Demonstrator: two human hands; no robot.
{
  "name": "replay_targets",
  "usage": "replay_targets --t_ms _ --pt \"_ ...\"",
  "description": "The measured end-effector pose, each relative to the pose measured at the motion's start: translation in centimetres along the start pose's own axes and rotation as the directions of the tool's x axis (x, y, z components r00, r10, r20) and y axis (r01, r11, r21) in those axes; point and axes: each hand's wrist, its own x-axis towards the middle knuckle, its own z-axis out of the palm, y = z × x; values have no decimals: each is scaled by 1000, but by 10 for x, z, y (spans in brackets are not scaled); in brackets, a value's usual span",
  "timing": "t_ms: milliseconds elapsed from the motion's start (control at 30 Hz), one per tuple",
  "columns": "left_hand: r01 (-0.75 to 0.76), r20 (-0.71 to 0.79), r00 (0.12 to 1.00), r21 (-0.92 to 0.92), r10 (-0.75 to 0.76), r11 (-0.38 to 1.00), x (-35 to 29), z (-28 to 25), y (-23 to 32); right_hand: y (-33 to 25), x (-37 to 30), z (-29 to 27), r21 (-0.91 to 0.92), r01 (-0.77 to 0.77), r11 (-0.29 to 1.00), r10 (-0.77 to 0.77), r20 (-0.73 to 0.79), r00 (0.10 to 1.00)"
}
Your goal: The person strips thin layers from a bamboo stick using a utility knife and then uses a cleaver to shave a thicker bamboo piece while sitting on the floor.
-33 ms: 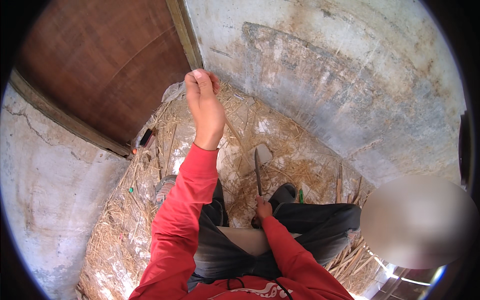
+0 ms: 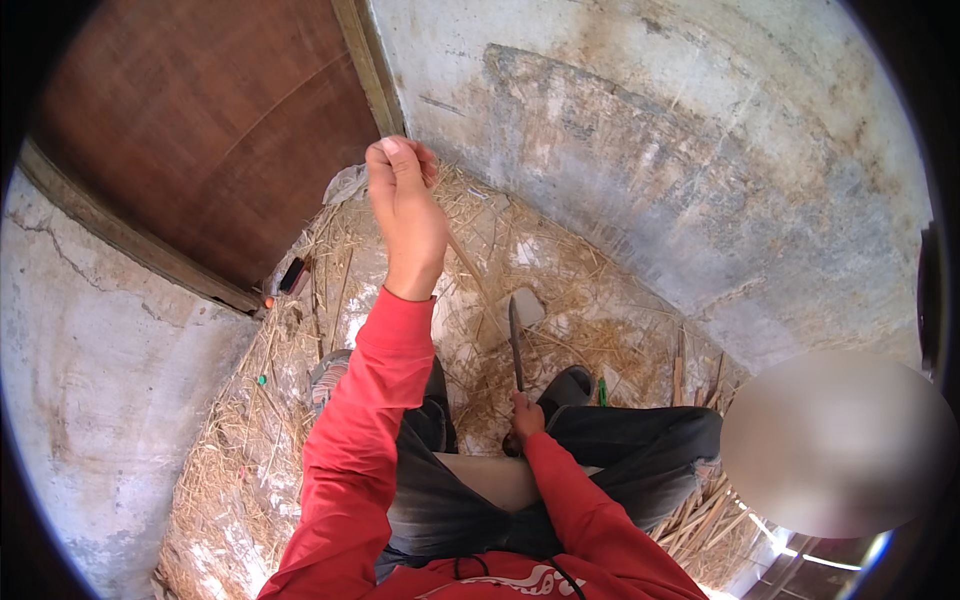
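Note:
My left hand (image 2: 408, 215) is raised in front of me, out past my knees, with its fingers curled in and the thumb laid over them. Whatever it may hold is hidden by the fingers. A thin pale strip (image 2: 468, 262) shows beside the wrist and slants down toward the floor; whether it joins the hand I cannot tell. Low between my legs, my right hand (image 2: 527, 418) is closed around the handle of a knife (image 2: 516, 345). The long dark blade points away from me, its tip over a pale block (image 2: 528, 307) on the floor.
Straw and split strips litter the floor (image 2: 590, 300). A brown door (image 2: 210, 130) stands ahead left, between worn plaster walls (image 2: 680, 180). Near its foot lies a small dark object (image 2: 294, 275). Sticks (image 2: 710, 520) are piled by my right knee. A blurred oval covers the right side.
My left hand has shifted very slightly to the left. The right hand and the knife look unmoved.

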Motion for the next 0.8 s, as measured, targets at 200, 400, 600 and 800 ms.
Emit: replay_targets --t_ms 200,400,600,800 --pt "16 -11 1000 -27 -17 1000 0 0 6 10 7 4 -36 73 997 -74 -19 997" --pt "-8 -20 1000 9 8 1000 -3 3 -4 29 20 7 -59 128 990 -130 -28 991" --pt "-42 -37 998 83 46 996 -7 7 -17 7 6 4 -64 70 995 -73 -37 997" --pt "-116 -69 991 35 118 993 -4 8 -30 -88 -13 -13 -199 259 945 -281 -89 956"
